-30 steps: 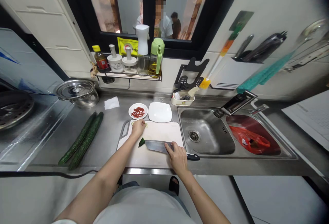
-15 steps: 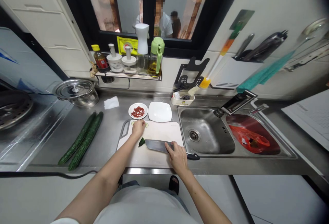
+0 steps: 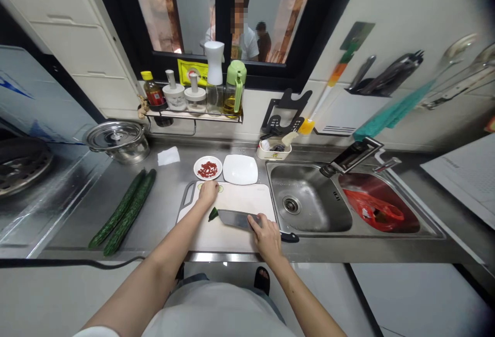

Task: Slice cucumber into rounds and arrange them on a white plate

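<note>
A white cutting board (image 3: 235, 241) lies on the steel counter. My right hand (image 3: 268, 239) grips a kitchen knife (image 3: 232, 218) near where the blade meets the black handle; the blade rests flat over the board, pointing left. By its tip lies a dark green cucumber end (image 3: 213, 214). My left hand (image 3: 209, 192) is at the board's far left, fingers drawn together over pale round cucumber slices (image 3: 220, 188); whatever the fingertips pinch is hidden. Just beyond the board stand a small plate of red berries (image 3: 208, 167) and a white square plate (image 3: 240, 169).
Two whole cucumbers (image 3: 129, 213) lie left of the board. Behind them are a paper towel (image 3: 168, 156) and a lidded steel pot (image 3: 119, 143). To the right is a double sink (image 3: 309, 197) with a red plastic bag (image 3: 373, 210). A condiment shelf (image 3: 193, 115) hangs ahead.
The view has shifted slightly. Both hands, the knife and the cucumber end keep practically the same places on the board.
</note>
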Demonstrator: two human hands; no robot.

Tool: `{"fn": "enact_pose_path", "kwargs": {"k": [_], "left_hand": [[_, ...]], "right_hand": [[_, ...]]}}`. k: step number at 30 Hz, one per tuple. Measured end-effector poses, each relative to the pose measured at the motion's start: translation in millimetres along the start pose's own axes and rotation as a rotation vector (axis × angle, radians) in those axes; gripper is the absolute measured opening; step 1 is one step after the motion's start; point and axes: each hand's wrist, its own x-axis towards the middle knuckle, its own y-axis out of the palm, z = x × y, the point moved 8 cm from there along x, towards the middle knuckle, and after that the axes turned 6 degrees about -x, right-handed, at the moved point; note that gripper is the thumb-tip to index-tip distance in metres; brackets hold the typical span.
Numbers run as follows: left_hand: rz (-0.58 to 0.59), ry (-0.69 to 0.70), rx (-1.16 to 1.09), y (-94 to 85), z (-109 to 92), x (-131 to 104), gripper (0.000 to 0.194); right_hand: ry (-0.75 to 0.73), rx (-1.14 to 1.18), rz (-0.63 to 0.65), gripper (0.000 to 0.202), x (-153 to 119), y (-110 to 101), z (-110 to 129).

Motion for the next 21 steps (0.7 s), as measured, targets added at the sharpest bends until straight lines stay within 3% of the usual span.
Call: {"fn": "enact_pose_path", "kwargs": {"k": [3,6,9,12,17,21], "left_hand": [[-0.036,-0.03,-0.099,-8.4,6,-2,0.02],[-0.166,-0.141,-0.283,-20.5,23,-11,0.022],[-0.327,-0.202,-0.447,-29.1,38,-33,0.025],[-0.412,-0.186,-0.546,-28.9,44,-66,0.027],[-0.406,-0.078,-0.561,-18.9,43,-118,0.026],[-0.348,0.01,-0.509,-10.9,40,-135,0.025]], "right_hand": [[0.029,0.045,-0.02,0.054,-2,-3,-2],[0.097,0.123,-0.022,0.054,-3,-5,-6],[0.163,0.242,-0.053,0.05,0,-6,-11],[0.204,0.39,-0.118,0.039,5,-11,-14],[0.291,0.638,-0.185,0.031,14,-20,-17],[0.329,0.742,-0.136,0.031,24,-21,-12]]}}
